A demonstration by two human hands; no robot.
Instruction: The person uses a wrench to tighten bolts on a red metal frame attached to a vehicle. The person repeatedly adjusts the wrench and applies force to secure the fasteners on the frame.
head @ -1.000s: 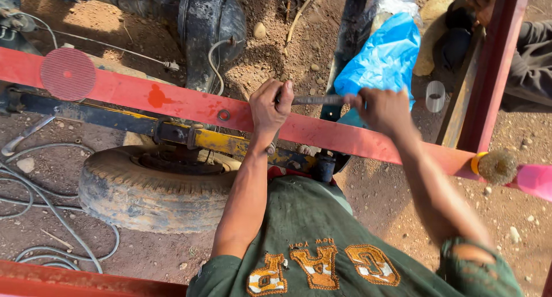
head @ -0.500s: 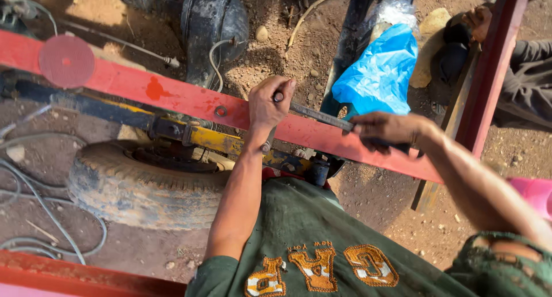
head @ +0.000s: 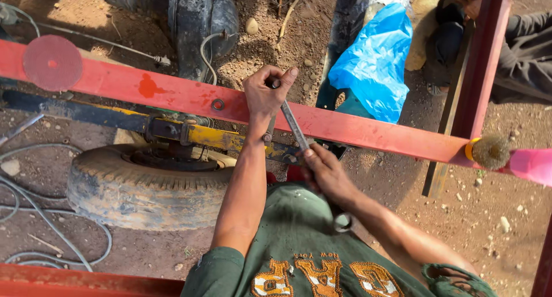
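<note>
Your left hand [head: 265, 96] is clenched on the head end of a metal wrench [head: 294, 126], pinning it at the top edge of the red steel beam [head: 172, 94]. Your right hand [head: 326, 173] grips the same wrench at its lower end, just below the beam's bottom edge. The wrench runs diagonally across the beam face, top end up-left, lower end down-right. A second ring-end wrench [head: 342, 221] shows under your right wrist, over your green shirt [head: 299, 245]; can't tell if the right hand holds it too.

Relative to the beam:
- bolt hole with washer [head: 217, 105] on its face, just left of your left hand
- red round reflector [head: 52, 62] at its far left end
- worn tyre [head: 144, 188] below it, left of your left forearm
- yellow-and-black bar [head: 218, 137] running just under it, above the tyre
- blue plastic bag [head: 376, 61] above it, right of your left hand
- wire brush wheel [head: 489, 152] at its right end, next to a pink tool body [head: 532, 166]
- grey cables [head: 34, 216] on the dirt below it, far left

Another person's sleeve [head: 526, 50] is above the beam's right end.
</note>
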